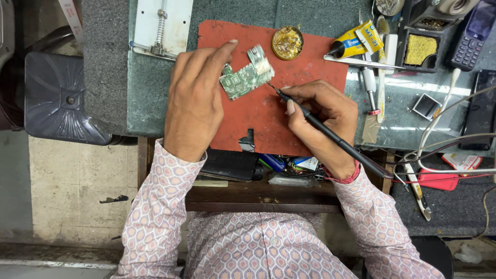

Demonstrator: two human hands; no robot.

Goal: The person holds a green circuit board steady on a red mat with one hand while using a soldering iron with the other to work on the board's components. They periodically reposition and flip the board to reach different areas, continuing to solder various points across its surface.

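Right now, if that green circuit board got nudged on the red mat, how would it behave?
The circuit board looks thin, flat and stiff, so probably light and apt to slide, not roll. The left hand pins its edge on the red mat. Its small exposed parts look fragile.

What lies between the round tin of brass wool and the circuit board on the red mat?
In the head view, only bare red mat lies between the tin and the circuit board.

A single head-worn view looks almost straight down from above the seated person – close enough that the red rubber work mat [268, 113] on the grey stone bench top [150, 98] fills the upper middle, the patterned shirt sleeves the bottom – no second view shares it
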